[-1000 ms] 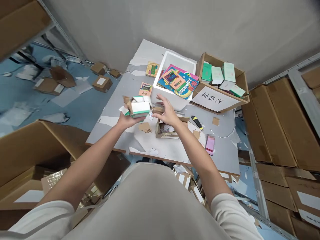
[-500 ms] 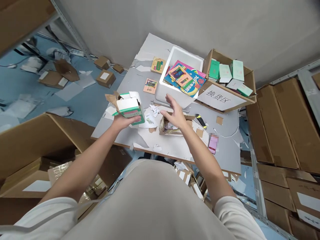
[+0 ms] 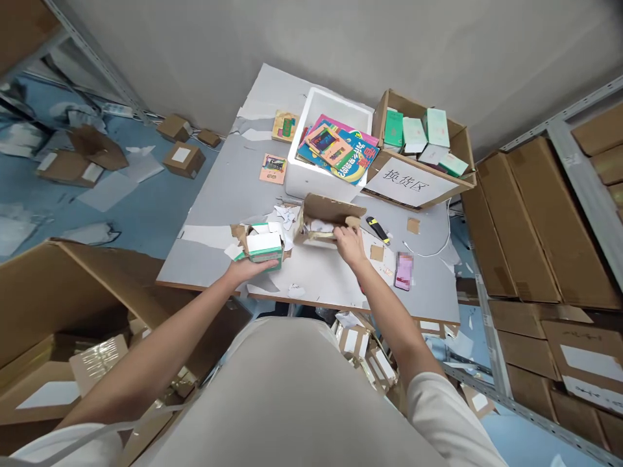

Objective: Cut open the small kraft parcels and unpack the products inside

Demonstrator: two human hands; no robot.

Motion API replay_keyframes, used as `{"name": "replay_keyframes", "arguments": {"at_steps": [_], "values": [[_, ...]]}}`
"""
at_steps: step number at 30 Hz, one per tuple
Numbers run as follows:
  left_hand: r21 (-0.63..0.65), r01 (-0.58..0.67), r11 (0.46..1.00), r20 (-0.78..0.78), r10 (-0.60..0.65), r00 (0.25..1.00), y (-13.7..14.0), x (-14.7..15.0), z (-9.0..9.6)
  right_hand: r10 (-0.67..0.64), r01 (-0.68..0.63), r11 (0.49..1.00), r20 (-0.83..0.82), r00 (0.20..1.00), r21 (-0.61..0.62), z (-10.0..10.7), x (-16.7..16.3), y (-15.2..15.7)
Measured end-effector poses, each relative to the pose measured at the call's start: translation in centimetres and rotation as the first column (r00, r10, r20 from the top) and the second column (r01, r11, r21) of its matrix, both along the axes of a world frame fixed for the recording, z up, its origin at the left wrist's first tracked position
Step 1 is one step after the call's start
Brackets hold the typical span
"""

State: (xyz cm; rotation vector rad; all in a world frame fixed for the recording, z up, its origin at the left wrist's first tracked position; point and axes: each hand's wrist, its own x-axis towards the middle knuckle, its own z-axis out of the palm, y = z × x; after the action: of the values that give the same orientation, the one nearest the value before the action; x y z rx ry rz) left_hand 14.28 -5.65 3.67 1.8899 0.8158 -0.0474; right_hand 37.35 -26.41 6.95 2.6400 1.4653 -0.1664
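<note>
My left hand (image 3: pixel 248 269) is wrapped round a green and white box (image 3: pixel 265 244) at the table's left front, its white flaps showing and torn brown cardboard at one corner. Over the middle of the table, my right hand (image 3: pixel 349 244) is closed on the near edge of a small open cardboard box (image 3: pixel 325 211), which is tilted with its inside showing. Some white paper lies in that box. Scraps of white paper (image 3: pixel 286 216) lie between the two boxes. A black and yellow utility knife (image 3: pixel 378 229) is just right of my right hand.
Behind stands a white foam box (image 3: pixel 318 181) topped with colourful books (image 3: pixel 341 150). Beside it, a cardboard carton (image 3: pixel 384 107) holds several green and white boxes. A phone (image 3: pixel 403 270) lies at the table's right. Large cartons flank both sides; small boxes (image 3: pixel 183 159) lie on the floor.
My right hand has come down and taken hold of the small cardboard box, which now tilts up. My left hand has lowered the green and white box toward the table.
</note>
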Motion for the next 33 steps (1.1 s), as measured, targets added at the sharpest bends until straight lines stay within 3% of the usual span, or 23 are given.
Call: {"name": "replay_keyframes", "arguments": {"at_steps": [5,7,9,12,15,17,19,22,24,26,28,31,33], "values": [[0.004,0.097,0.995,0.025,-0.097,0.995,-1.7,3.3,-0.7,-0.059,0.075,0.976,-0.081,0.995,0.203,0.7,0.5,1.4],[-0.028,0.123,0.992,0.076,-0.121,0.990,-2.7,4.5,-1.2,-0.057,0.121,0.927,-0.185,0.981,0.356,0.9,-0.2,0.3],[-0.072,0.138,0.988,0.133,-0.127,0.983,-3.8,5.4,-1.7,-0.003,0.197,0.845,-0.364,0.932,0.497,0.7,-1.5,-1.4],[-0.164,0.168,0.972,0.191,-0.136,0.972,-5.5,6.1,-2.1,0.156,0.359,0.746,-0.672,0.724,0.560,-0.4,-3.8,-4.2],[-0.325,0.139,0.935,0.219,-0.069,0.973,-7.5,6.3,-2.1,0.129,0.603,0.684,-0.882,0.454,0.410,-2.8,-6.5,-6.5],[-0.442,0.067,0.894,0.258,0.056,0.965,-9.1,6.3,-1.9,0.060,0.761,0.595,-0.959,0.278,0.257,-4.5,-8.4,-7.6],[-0.565,0.002,0.825,0.300,0.202,0.932,-10.9,6.4,-1.5,0.069,0.875,0.449,-0.983,0.167,0.180,-5.8,-10.5,-8.2],[-0.737,-0.028,0.675,0.305,0.370,0.877,-13.3,6.6,-0.5,0.165,0.945,0.232,-0.966,0.197,0.232,-6.2,-12.9,-8.6],[-0.812,-0.034,0.583,0.278,0.437,0.855,-14.2,6.6,0.2,0.182,0.936,0.180,-0.946,0.269,0.301,-5.5,-13.4,-8.9],[-0.861,-0.054,0.505,0.234,0.488,0.841,-14.1,6.3,0.8,0.140,0.903,0.198,-0.923,0.358,0.381,-4.3,-13.0,-9.6],[-0.898,-0.069,0.435,0.191,0.526,0.829,-13.0,5.9,0.9,0.060,0.845,0.271,-0.884,0.463,0.461,-3.0,-11.8,-10.6],[-0.928,-0.076,0.363,0.137,0.526,0.839,-10.8,5.2,0.1,-0.062,0.722,0.456,-0.791,0.609,0.520,-1.3,-9.6,-12.0],[-0.926,-0.106,0.363,0.083,0.471,0.878,-9.8,5.2,-0.9,-0.111,0.632,0.578,-0.717,0.688,0.517,-0.4,-8.3,-12.2]]}}
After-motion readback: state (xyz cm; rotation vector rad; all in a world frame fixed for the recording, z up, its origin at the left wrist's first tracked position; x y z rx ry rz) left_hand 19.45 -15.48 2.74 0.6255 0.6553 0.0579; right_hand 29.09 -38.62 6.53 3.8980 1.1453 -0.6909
